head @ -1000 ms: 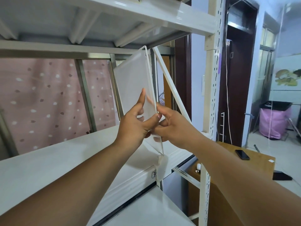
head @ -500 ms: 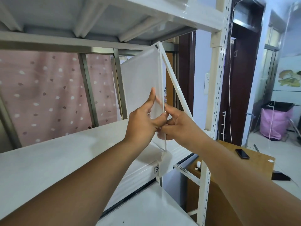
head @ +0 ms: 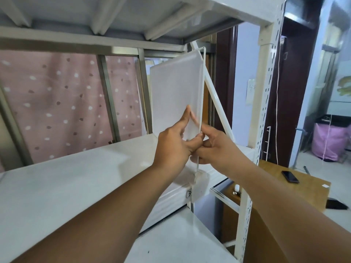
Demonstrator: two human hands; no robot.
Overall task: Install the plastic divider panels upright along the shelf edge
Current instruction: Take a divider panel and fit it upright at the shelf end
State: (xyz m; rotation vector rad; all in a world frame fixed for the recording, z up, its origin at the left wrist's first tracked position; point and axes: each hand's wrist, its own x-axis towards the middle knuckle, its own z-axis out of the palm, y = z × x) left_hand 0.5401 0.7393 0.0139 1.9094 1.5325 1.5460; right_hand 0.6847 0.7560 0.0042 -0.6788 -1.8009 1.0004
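Observation:
A translucent white plastic divider panel (head: 175,92) stands almost upright over the white shelf (head: 76,177), near its right front edge. Its lower end meets a clear plastic clip (head: 198,185) on the shelf's front lip. My left hand (head: 175,145) presses flat against the panel's near face, thumb hooked around its front edge. From the right, my right hand (head: 212,147) pinches that same front edge just below the left thumb. The panel's bottom corner is hidden behind both hands.
The upper shelf's underside (head: 114,14) hangs close above the panel's top. A white perforated upright (head: 264,111) and a diagonal brace (head: 218,103) stand just right of it. Lower right, a wooden table (head: 303,186) carries a phone (head: 290,176). A pink-lined bin (head: 331,141) stands beyond.
The panel has swung from leaning left to nearly vertical, and its front edge has come close to the diagonal brace. Both hands have kept their grip and moved right with it.

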